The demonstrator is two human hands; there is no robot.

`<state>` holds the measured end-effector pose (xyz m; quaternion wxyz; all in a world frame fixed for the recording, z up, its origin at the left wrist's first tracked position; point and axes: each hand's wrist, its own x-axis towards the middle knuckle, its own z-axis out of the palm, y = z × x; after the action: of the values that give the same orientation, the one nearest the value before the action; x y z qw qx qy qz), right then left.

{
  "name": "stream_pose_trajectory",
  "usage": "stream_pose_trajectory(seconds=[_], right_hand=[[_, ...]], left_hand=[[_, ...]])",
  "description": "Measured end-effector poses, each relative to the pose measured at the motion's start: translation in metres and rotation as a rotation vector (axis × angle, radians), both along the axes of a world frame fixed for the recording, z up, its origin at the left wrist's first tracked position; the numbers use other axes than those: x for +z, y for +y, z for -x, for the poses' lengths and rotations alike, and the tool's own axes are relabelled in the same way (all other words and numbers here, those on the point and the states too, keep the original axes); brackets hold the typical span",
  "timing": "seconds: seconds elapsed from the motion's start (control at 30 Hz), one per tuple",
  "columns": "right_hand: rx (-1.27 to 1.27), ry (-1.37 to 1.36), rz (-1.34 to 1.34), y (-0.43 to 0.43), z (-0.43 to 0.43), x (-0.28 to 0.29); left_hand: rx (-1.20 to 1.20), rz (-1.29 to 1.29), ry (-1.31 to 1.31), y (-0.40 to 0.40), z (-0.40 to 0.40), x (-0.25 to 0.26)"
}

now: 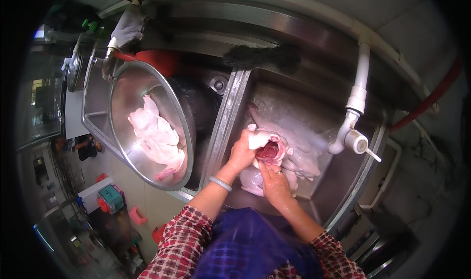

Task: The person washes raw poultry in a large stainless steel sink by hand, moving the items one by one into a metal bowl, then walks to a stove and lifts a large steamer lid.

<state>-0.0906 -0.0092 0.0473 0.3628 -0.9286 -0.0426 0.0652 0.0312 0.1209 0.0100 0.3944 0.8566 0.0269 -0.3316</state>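
Observation:
Over the right basin of a stainless-steel sink [342, 194], both hands hold a raw plucked chicken [259, 138] with its red body cavity facing up. My left hand [243, 152] grips the bird's left side. At the lower edge of the opening is my right hand [274, 179], its fingers pressed against the rim; a ring shows on one finger. Beneath and beside this bird, more raw poultry [303, 157] lies in the basin, partly under water. Another whole plucked chicken [156, 132] rests in a large steel bowl [187, 157] to the left.
A white tap [353, 139] with a lever juts over the basin's right side. Another tap [108, 64] stands behind the bowl, with a grey cloth [128, 25] above it. A red basin [158, 60] sits behind the bowl. On the floor at left is a pink stool [137, 215].

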Motion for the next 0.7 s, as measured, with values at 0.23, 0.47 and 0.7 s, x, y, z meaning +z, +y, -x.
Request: stream_pose_trajectory(seconds=[0.23, 0.47, 0.7], right_hand=[[-0.058, 0.218, 0.039, -0.022, -0.014, 0.004], [-0.104, 0.523, 0.063, -0.078, -0.068, -0.007], [0.078, 0.547, 0.366, -0.136, -0.089, -0.059]], left_hand=[[-0.072, -0.054, -0.21, -0.029, 0.001, 0.01], [-0.35, 0.112, -0.32, -0.112, -0.037, 0.03], [-0.266, 0.119, -0.346, -0.154, -0.078, 0.011]])
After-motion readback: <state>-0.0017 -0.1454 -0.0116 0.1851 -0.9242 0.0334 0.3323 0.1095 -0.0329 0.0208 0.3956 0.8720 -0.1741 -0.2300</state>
